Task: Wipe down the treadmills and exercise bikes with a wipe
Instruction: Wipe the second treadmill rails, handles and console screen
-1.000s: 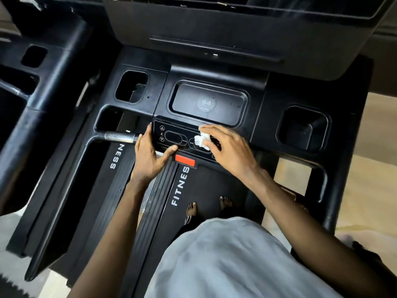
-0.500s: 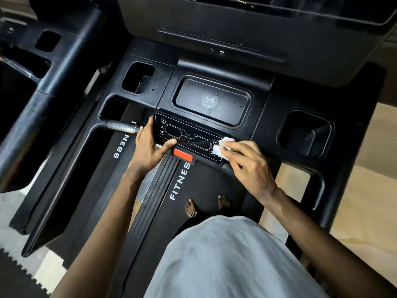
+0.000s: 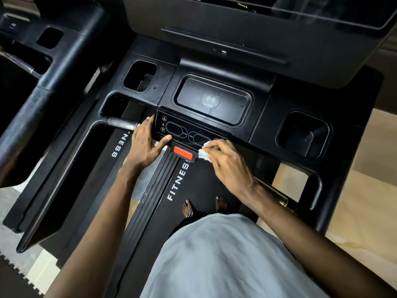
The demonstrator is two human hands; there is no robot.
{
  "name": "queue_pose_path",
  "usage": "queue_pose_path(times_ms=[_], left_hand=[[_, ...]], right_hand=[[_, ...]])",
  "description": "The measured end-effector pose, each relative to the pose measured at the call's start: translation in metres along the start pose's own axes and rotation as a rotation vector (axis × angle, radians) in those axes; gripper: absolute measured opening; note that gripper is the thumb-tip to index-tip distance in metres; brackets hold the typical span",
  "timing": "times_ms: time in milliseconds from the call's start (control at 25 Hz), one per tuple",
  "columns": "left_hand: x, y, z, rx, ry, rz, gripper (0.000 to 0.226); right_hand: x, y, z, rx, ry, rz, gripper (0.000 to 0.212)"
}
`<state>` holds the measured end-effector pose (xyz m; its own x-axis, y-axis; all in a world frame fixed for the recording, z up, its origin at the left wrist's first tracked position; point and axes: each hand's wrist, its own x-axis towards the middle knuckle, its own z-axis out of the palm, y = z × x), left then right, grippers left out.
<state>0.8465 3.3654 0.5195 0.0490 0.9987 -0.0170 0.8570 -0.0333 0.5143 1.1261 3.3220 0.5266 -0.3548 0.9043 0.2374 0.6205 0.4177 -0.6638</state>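
Note:
I look down on a black treadmill console (image 3: 214, 82) with a button panel (image 3: 182, 131) along its near edge and a red stop tab (image 3: 183, 153) below it. My right hand (image 3: 228, 163) pinches a small crumpled white wipe (image 3: 204, 154) against the panel's lower right edge, just right of the red tab. My left hand (image 3: 145, 145) rests on the panel's left end beside the metal handlebar (image 3: 122, 124), its thumb lying along the panel's lower edge. The running belt (image 3: 178, 181) marked FITNESS lies below.
Cup holders sit at the console's left (image 3: 139, 76) and right (image 3: 304, 134), with a wireless charging tray (image 3: 211, 100) between them. The screen housing (image 3: 257, 29) looms above. A second treadmill (image 3: 43, 67) stands close on the left. My bare feet (image 3: 204, 206) are on the belt.
My right hand has carried the wipe from the panel's middle to its right end, then down to the lower edge beside the red tab. The left hand has stayed in place.

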Motion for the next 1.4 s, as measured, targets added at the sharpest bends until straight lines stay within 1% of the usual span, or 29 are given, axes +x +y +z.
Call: queue_pose_path(times_ms=[80,200,320,440,520,640,680,800,840,920,1040,1120,1160,1240,1320,1400], left_hand=[[0.000,-0.006,0.000,0.028,-0.030,-0.031,0.082],[0.000,-0.009,-0.001,0.076,-0.018,-0.025,0.083],[0.002,-0.017,-0.001,0.119,-0.030,-0.007,0.083],[0.003,-0.026,-0.001,0.114,-0.017,-0.005,0.076],[0.002,-0.026,0.001,0.099,0.006,0.001,0.071],[0.004,-0.031,0.002,0.096,0.011,0.010,0.068],[0.005,-0.033,0.001,0.099,0.010,0.017,0.068],[0.006,-0.044,-0.005,0.067,0.027,0.015,0.067],[0.006,-0.048,-0.007,0.054,0.037,0.012,0.068],[0.009,-0.055,-0.008,0.026,0.042,0.006,0.073],[0.014,-0.069,-0.013,0.004,0.037,0.066,0.088],[0.018,-0.078,-0.015,0.029,0.021,0.112,0.087],[0.020,-0.082,-0.015,0.035,0.014,0.121,0.084],[0.022,-0.087,-0.012,0.033,0.015,0.135,0.079],[0.021,-0.090,-0.009,0.031,0.030,0.152,0.078],[0.023,-0.093,-0.008,0.038,0.040,0.171,0.079]], right_hand=[[0.010,-0.004,0.002,-0.027,-0.012,-0.008,0.029],[0.029,-0.015,0.017,-0.086,-0.090,-0.047,0.035],[0.032,-0.012,0.012,-0.069,-0.043,-0.069,0.031],[0.029,-0.009,0.008,-0.056,0.025,-0.047,0.031],[0.037,-0.017,0.017,-0.086,0.017,-0.039,0.034],[0.040,-0.022,0.023,-0.166,-0.030,-0.078,0.046],[0.038,-0.020,0.018,-0.156,-0.021,-0.075,0.045],[0.032,-0.016,0.003,-0.078,0.084,-0.048,0.032],[0.037,-0.019,0.004,-0.071,0.092,-0.037,0.030],[0.056,-0.029,0.020,-0.086,0.054,-0.017,0.029],[0.074,-0.045,0.046,-0.112,-0.083,-0.059,0.035],[0.070,-0.044,0.047,-0.128,-0.131,-0.091,0.036],[0.066,-0.041,0.043,-0.124,-0.109,-0.087,0.034],[0.062,-0.038,0.033,-0.120,0.019,-0.061,0.031],[0.072,-0.039,0.030,-0.138,0.120,0.006,0.030],[0.092,-0.046,0.035,-0.142,0.133,0.081,0.031]])
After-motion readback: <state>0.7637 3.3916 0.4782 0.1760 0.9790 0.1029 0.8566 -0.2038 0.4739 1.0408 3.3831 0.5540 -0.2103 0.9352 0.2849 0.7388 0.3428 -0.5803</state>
